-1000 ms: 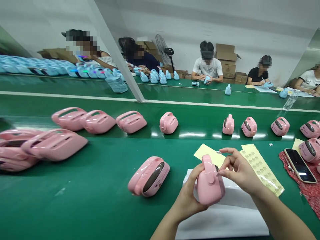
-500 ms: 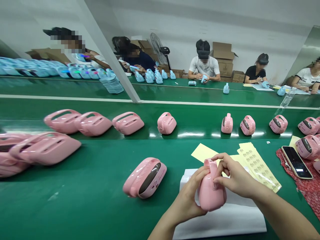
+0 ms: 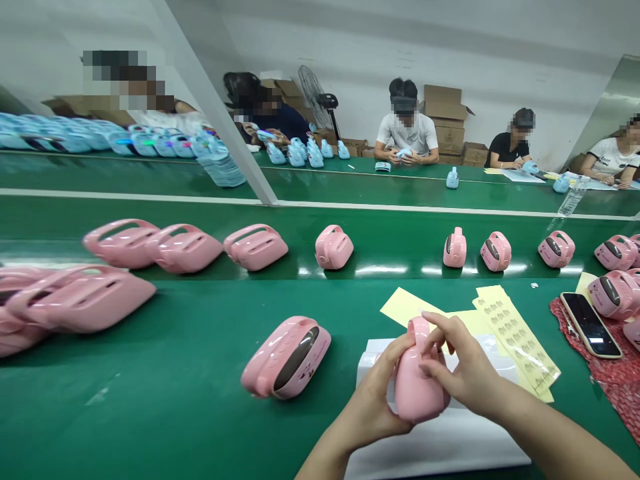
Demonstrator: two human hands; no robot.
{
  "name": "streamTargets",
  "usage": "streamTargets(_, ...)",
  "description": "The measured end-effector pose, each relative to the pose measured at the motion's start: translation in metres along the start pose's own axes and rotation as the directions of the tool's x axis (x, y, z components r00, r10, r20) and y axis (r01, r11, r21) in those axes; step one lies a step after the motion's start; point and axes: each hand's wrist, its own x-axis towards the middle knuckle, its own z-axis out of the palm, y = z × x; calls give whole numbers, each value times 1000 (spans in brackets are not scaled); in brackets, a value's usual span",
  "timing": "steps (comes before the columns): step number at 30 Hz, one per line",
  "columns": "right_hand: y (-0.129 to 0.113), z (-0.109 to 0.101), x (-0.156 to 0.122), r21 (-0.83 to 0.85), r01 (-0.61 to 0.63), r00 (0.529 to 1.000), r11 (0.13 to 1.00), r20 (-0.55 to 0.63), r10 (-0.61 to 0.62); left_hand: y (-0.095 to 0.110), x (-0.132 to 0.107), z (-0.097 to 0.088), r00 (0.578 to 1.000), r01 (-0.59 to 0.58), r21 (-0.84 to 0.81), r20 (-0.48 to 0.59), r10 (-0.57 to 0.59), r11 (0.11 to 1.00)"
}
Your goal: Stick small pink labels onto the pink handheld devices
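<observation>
In the head view, the person is holding a rounded pink plastic casing with a loop handle [image 3: 416,393] upright just above a white foam sheet [image 3: 450,443] that is lying on the green table [image 3: 175,400], close in front of the body and slightly right of centre. The casing's long axis is running up and away from the person, with the handle end uppermost and farthest. The left hand [image 3: 377,400] is wrapping around the casing's left side and underside, gripping it firmly. The right hand [image 3: 463,370] is coming in from the right, its fingers curling over the handle while the thumb is pressing against the casing's face, so both hands are closing on the same piece and neither is nearer. Just beyond the right hand, pale yellow sticker sheets [image 3: 520,337] are lying fanned out. A dark smartphone [image 3: 590,325] is resting on a red patterned cloth [image 3: 617,383] further right. A second pink casing with a dark window [image 3: 287,357] is lying on its side to the left, well apart from the hands. Compared with a second ago, the right hand is no longer hovering clear of the casing with its fingertips pinched. It is now bearing on the handle, and the casing is sitting a little lower toward the foam sheet.
</observation>
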Motion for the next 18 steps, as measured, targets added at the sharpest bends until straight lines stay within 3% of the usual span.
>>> streamTargets(4,15,-6,12,20,-91,995,996,43,90,5,0,0,995,-75,51,72,72,996)
streamTargets(6,28,-10,22,117,-169,979,979,137,153,5,-2,-1,988,-121,24,101,118,992)
streamTargets(9,48,-14,35,294,-325,890,899,417,185,-4,-7,-3,977,-117,-154,157,141,981)
streamTargets(11,57,-12,44,335,-398,849,854,486,205,-15,-11,-4,986,-107,-275,94,137,956)
streamTargets(13,61,-8,58,326,-390,891,861,371,263,-25,-13,-3,988,-104,-304,-142,63,947)
streamTargets(15,63,-1,79,246,-319,945,915,163,285,-32,-14,-1,915,-58,-299,-398,-69,953)
streamTargets(17,67,8,107,40,-251,967,967,-28,252,-33,-16,4,839,19,-306,-513,-182,952)
streamTargets(18,71,13,122,-78,-239,968,968,-97,232,-32,-17,7,826,50,-306,-522,-212,951)
